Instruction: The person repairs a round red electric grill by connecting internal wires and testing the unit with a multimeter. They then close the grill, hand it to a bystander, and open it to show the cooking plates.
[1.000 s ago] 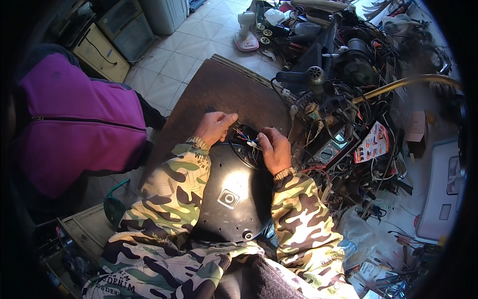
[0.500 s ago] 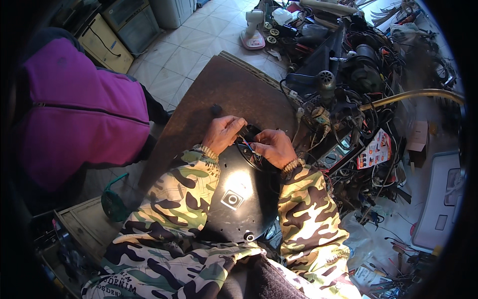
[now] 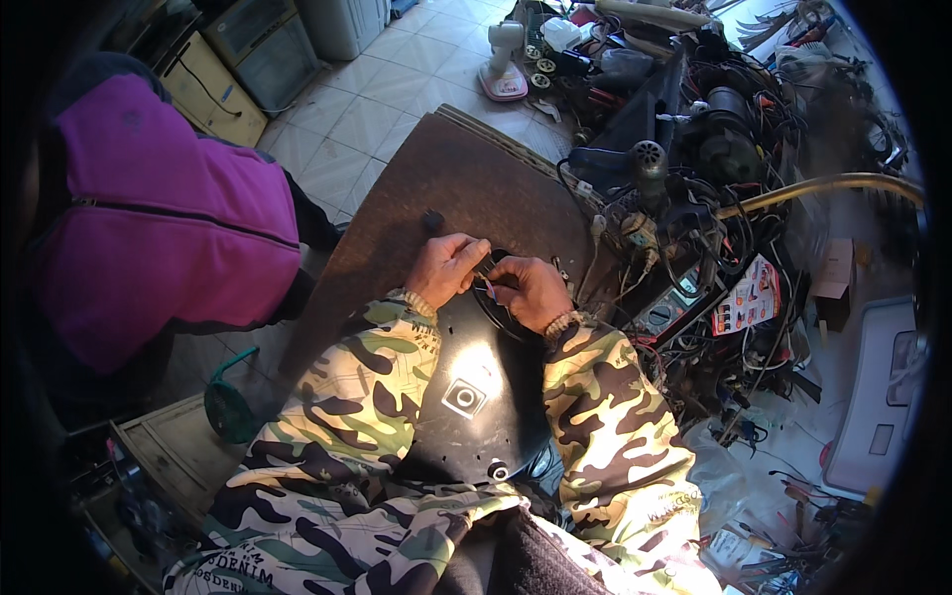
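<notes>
The left grip (image 3: 443, 270) has its thumb and finger pressed together; what sits between them is too small to tell. The right grip (image 3: 535, 293) is clamped on thin wires (image 3: 485, 286), between both hands. Best, I'd judge, to steady with one grip, move only the other, and avoid tugging. Counted: one black cover (image 3: 498, 416) on the grips' near side, one dark lump (image 3: 432, 221) just beyond the left grip on one brown counter (image 3: 476, 178), one meter (image 3: 659, 315) right of the right grip; wires, uncountable.

This seems to be a repair workshop. A heap of cables and parts (image 3: 722, 149) lies around a multimeter (image 3: 660, 315).
</notes>
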Motion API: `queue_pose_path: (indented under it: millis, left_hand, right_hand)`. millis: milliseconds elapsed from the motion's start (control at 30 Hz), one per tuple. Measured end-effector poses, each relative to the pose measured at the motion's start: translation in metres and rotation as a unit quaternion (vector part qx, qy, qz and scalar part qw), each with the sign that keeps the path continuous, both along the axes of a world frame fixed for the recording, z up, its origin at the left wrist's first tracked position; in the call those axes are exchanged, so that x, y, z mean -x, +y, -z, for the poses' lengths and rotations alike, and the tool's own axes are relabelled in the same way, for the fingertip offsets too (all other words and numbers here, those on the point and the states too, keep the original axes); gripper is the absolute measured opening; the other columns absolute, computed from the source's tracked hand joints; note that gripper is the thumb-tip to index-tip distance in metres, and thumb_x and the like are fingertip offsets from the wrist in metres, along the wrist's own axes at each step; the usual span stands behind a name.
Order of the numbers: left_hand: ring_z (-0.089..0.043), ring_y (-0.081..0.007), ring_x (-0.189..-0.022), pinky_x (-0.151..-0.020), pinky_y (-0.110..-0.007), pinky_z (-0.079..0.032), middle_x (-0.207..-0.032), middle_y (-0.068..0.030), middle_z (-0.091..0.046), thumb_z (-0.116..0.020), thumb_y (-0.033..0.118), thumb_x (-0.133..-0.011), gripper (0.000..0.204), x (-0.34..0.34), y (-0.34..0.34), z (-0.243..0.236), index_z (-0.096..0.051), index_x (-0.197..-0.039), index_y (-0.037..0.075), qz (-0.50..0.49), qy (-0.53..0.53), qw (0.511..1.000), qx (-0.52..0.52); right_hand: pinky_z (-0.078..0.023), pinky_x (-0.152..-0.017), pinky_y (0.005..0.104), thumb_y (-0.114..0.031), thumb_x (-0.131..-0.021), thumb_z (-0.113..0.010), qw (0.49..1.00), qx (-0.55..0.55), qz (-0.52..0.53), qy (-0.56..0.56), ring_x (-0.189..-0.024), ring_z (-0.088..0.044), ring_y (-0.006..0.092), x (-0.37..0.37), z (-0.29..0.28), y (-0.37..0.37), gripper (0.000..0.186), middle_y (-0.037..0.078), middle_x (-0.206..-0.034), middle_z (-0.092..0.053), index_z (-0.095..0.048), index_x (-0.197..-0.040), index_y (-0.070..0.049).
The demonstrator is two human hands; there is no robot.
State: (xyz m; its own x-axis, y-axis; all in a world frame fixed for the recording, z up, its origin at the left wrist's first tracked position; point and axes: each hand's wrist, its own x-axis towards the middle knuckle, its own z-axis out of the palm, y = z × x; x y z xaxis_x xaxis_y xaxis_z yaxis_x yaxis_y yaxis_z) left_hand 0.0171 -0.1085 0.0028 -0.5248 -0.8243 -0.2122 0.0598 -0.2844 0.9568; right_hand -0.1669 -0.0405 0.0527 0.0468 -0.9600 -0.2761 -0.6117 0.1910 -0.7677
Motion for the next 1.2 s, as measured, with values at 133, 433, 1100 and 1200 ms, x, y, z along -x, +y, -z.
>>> queue_pose_path:
  millis: [133, 433, 1100, 1200]
  left_hand:
    - [-0.051, -0.0058, -0.054, -0.049, -0.024, -0.039, -0.067, 0.0012, -0.058, -0.065, 0.038, -0.104, 0.038, -0.001, 0.001, 0.000, -0.069, -0.097, 0.001, 0.001, -0.004, 1.000, -0.001]
    - [-0.059, -0.0075, -0.058, -0.054, -0.022, -0.048, -0.077, -0.0019, -0.065, -0.060, 0.032, -0.108, 0.035, 0.002, 0.002, -0.008, -0.070, -0.111, -0.001, -0.017, 0.038, 0.996, -0.080]
    - [-0.060, -0.0075, -0.057, -0.052, -0.023, -0.049, -0.077, -0.0032, -0.067, -0.058, 0.031, -0.108, 0.035, -0.003, -0.002, -0.001, -0.071, -0.111, -0.001, 0.025, -0.003, 0.999, -0.032]
    - [-0.061, -0.0080, -0.057, -0.053, -0.023, -0.050, -0.077, -0.0037, -0.067, -0.058, 0.031, -0.108, 0.035, -0.004, -0.002, 0.000, -0.071, -0.111, -0.001, 0.029, -0.012, 0.999, -0.033]
  right_hand:
    - [-0.055, -0.079, 0.0467, -0.010, -0.084, -0.075, 0.998, 0.021, 0.006, 0.063, -0.090, -0.072, 0.0392, -0.008, -0.006, 0.001, 0.017, 0.019, -0.090, -0.074, -0.076, -0.100, -0.009]
    - [-0.053, -0.070, 0.0395, -0.009, -0.087, -0.072, 0.988, 0.059, 0.140, -0.041, -0.073, -0.072, 0.0346, -0.005, -0.005, 0.016, 0.010, 0.018, -0.075, -0.070, -0.074, -0.093, -0.001]
    - [-0.053, -0.071, 0.0414, -0.002, -0.086, -0.074, 0.966, 0.233, 0.112, 0.003, -0.081, -0.068, 0.0355, -0.019, 0.000, 0.024, 0.010, 0.014, -0.087, -0.066, -0.073, -0.096, -0.003]
    - [-0.053, -0.071, 0.0425, -0.003, -0.086, -0.073, 0.964, 0.244, 0.103, 0.016, -0.082, -0.068, 0.0367, -0.020, 0.003, 0.022, 0.010, 0.014, -0.088, -0.066, -0.073, -0.096, -0.004]
